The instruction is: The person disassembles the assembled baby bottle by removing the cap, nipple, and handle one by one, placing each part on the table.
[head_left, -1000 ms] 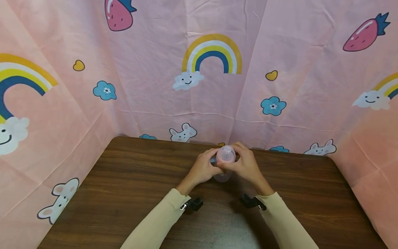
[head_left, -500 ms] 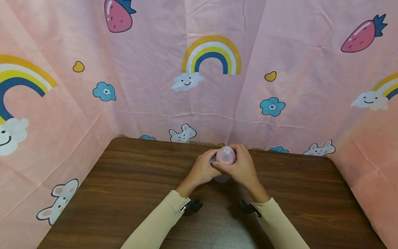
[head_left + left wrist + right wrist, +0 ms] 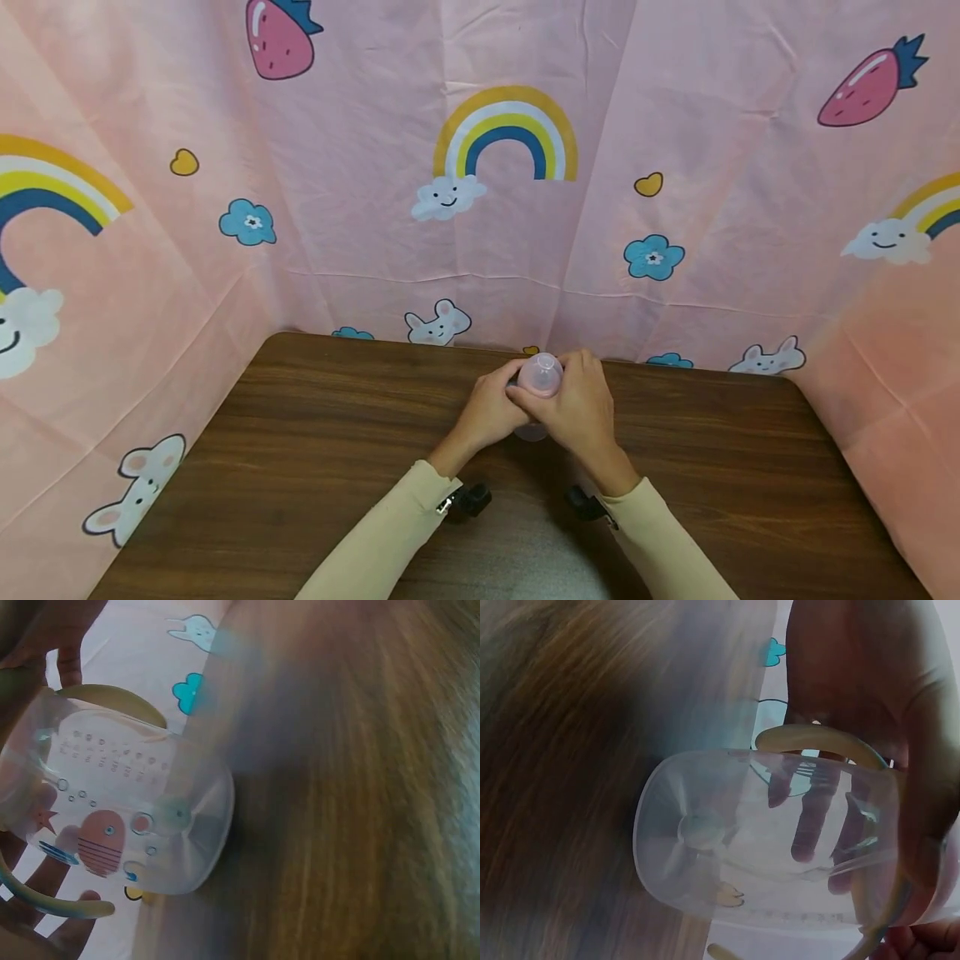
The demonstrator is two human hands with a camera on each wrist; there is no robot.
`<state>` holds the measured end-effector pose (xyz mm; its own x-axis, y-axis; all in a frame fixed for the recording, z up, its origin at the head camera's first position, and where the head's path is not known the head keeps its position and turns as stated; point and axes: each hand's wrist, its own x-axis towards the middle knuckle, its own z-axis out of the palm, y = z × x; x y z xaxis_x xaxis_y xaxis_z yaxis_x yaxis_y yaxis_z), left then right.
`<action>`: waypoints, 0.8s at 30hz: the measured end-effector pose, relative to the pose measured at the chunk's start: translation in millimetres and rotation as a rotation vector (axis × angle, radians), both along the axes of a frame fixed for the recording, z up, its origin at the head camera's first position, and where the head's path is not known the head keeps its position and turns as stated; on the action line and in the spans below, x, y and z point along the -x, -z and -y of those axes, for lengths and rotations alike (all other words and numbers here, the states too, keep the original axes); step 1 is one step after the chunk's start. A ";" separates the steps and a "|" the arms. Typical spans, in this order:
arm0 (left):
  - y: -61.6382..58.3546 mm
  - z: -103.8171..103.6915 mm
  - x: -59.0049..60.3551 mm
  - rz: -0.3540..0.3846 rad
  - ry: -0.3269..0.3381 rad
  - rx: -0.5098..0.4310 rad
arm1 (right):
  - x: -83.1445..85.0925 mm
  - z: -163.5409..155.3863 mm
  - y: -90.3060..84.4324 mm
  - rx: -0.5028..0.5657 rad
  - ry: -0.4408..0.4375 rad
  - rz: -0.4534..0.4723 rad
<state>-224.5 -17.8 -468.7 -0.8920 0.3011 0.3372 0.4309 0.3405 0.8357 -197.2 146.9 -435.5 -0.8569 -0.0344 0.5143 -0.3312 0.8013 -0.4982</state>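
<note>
A dark brown wood-grain surface (image 3: 300, 433) fills the lower part of the head view. A pink cloth backdrop (image 3: 360, 167) stands behind and at both sides, printed with a rainbow over a smiling cloud (image 3: 506, 133), strawberries (image 3: 277, 37), blue flowers (image 3: 654, 256), yellow hearts (image 3: 648, 184) and white mice (image 3: 438, 322).

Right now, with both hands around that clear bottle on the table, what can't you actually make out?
- Bottle, head view: both hands cover its body, so the print cannot be read.
- Left hand, left wrist view: only fingers show, cut off by the picture's edge.
- Bottle's top, right wrist view: the right hand covers it.
- Table, both wrist views: blurred.
</note>
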 end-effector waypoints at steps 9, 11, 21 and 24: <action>7.1 4.1 8.9 -0.096 0.028 0.016 | 1.4 -1.1 0.6 0.093 -0.083 -0.076; 6.0 4.1 9.5 -0.077 0.031 0.028 | 0.9 -1.9 -0.2 0.107 -0.091 -0.067; -6.2 4.0 5.0 0.020 0.024 0.091 | 2.3 -7.7 -5.3 0.113 -0.132 -0.019; -7.6 4.3 4.2 0.020 0.030 0.087 | 4.1 -10.1 -5.7 0.114 -0.152 -0.015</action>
